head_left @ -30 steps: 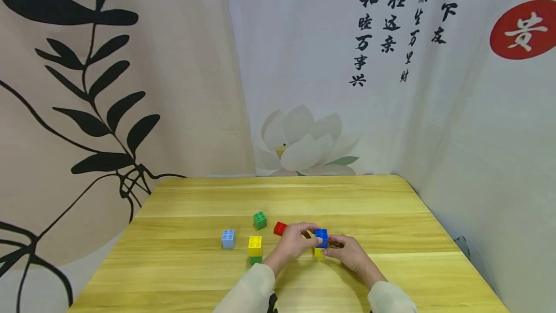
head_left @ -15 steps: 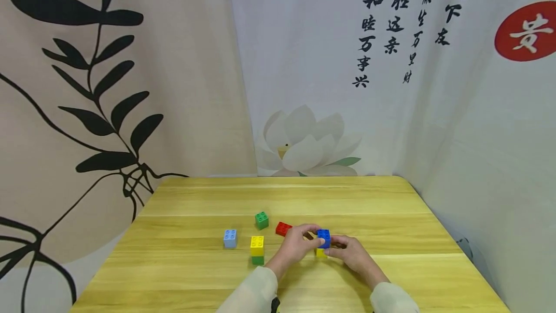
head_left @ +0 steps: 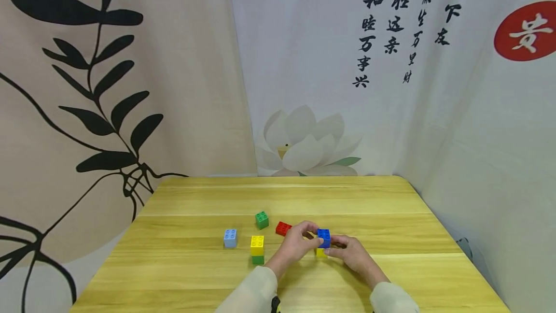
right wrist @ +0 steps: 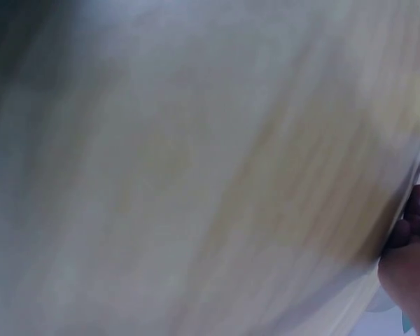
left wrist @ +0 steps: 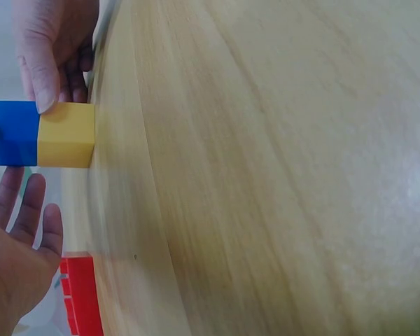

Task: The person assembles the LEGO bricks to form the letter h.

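Observation:
A blue building block [head_left: 323,238] sits on top of a yellow building block [head_left: 321,253], making an upright stack right of the table's middle. My left hand [head_left: 298,241] pinches the blue block between thumb and fingers from the left. From the other side, my right hand [head_left: 353,253] holds the stack low down. In the left wrist view its thumb lies at the seam between the blue block [left wrist: 14,133] and the yellow block [left wrist: 66,135], whose base is down at the tabletop. The right wrist view shows only part of the right hand [right wrist: 409,273] at its edge.
Just left of my left hand lies a red block [head_left: 284,228]. Farther left are a green block [head_left: 262,220], a light blue block [head_left: 230,238] and a yellow block [head_left: 257,245] stacked on a green one [head_left: 257,260]. Curtains hang behind the wooden table [head_left: 195,197].
The head view has shifted slightly. My left fingers have risen a little at the blue block's top; both hands otherwise stay in place around the stack.

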A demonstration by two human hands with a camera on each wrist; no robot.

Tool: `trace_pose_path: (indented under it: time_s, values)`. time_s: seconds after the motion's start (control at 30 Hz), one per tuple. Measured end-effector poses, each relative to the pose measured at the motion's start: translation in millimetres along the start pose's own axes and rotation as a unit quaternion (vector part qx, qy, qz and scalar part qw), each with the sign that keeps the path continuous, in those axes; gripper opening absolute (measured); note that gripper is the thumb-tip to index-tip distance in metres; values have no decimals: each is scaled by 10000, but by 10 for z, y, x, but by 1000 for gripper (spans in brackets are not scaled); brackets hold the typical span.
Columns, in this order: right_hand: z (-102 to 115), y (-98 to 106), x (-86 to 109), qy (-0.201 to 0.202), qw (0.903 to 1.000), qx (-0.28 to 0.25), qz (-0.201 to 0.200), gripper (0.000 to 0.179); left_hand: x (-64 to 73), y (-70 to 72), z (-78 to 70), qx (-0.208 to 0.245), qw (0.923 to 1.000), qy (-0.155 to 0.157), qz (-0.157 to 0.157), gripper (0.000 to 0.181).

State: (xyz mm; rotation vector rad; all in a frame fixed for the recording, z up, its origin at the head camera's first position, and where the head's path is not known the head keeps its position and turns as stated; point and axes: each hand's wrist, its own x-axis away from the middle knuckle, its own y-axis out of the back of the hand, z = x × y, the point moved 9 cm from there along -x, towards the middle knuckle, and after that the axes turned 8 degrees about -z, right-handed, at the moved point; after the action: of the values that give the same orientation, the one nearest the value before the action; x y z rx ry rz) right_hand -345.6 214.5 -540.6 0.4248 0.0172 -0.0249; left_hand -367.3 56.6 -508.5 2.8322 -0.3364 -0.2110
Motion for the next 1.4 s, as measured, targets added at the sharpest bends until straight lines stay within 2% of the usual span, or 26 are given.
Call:
trace_pose_path:
  time_s: [0.23, 0.9, 1.17, 1.4]
  values:
    - [41, 6, 5, 87, 9999, 75, 20, 43, 2, -15, -3, -14, 9999, -108, -15, 22]
    - [43, 9, 13, -4, 9999, 113, -6, 46, 2, -43, 59, -26, 10000, -8, 42, 23]
    - [26, 3, 2, 23, 10000, 0, 93, 45, -5, -51, 53, -119, 9998, 85, 137, 19]
    - [49, -13, 5, 118, 9998, -51, 143, 41, 5, -45, 26, -116, 9999, 55, 93, 21]
